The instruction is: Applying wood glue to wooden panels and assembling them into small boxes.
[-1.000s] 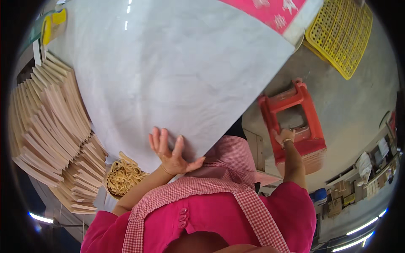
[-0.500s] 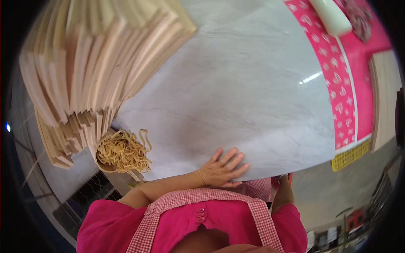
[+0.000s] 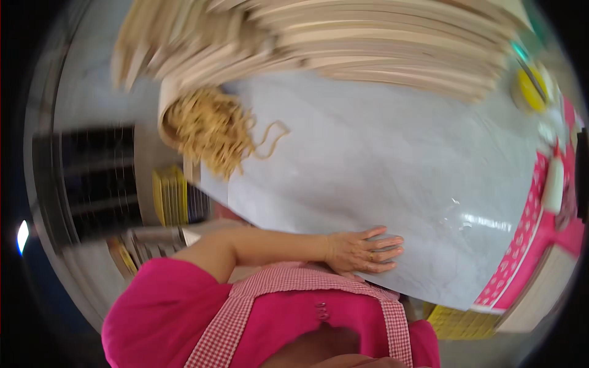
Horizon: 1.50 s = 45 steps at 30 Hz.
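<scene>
My left hand lies palm down on the near edge of the grey marbled tabletop, its fingers stretched and slightly apart, holding nothing. My right hand is not in view; only the pink sleeve on that side shows at the lower edge. Left of the hand and farther off, a heap of tan rubber bands spills from a round, pale container at the table's left edge. One loop trails out over the tabletop.
Stacked pale wooden slats line the far side. At the right are a yellow tub, a white bottle with a red tip and a pink patterned strip. Yellow crates stand at lower levels.
The view has turned left, swinging the slats and rubber bands upward and the bottle downward. My left hand stays flat at the table edge. My right forearm has gone out of view.
</scene>
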### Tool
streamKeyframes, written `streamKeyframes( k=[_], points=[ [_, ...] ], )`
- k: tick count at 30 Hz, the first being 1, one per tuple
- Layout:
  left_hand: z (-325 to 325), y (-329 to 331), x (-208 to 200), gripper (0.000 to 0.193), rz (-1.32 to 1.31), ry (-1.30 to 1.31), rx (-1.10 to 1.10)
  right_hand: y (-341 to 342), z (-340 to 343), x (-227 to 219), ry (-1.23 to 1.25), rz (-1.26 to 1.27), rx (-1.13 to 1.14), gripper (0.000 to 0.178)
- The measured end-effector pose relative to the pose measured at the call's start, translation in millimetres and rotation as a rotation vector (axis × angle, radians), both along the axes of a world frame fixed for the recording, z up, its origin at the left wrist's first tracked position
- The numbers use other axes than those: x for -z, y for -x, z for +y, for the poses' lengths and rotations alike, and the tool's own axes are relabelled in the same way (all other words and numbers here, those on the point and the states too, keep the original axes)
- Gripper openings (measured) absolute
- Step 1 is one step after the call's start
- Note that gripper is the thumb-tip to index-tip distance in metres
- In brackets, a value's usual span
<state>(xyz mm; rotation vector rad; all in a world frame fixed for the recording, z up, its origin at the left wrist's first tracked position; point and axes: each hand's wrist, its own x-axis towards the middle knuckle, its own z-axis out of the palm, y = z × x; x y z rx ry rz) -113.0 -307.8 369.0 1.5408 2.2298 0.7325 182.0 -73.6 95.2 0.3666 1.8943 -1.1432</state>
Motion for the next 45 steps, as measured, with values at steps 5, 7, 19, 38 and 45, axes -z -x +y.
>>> streamKeyframes(
  k=[5, 7, 19, 38, 45],
  points=[
    [-2, -2, 4, 0.077, 0.043, -0.090, -0.047, 62, 88, 26, 0.052, 0.139, -0.256, 0.036],
    [-2, -6, 6, 0.082, 0.082, -0.076, -0.014, 82, 112, 34, 0.059, 0.185, -0.314, 0.034],
    [-17, -15, 27, 0.044, 0.460, -0.236, -0.338, 75, 216, 22, 0.001, 0.378, -0.322, 0.024],
    [-307, -2, -35, 0.033, 0.769, 0.756, -1.090, 182, 34, -301, -0.235, 0.941, -0.194, 0.018],
    [-225, 26, -101, 0.041, 0.525, 0.145, -1.039, 366, -6, -406, -0.194, 1.309, -0.002, 0.033]
  ],
)
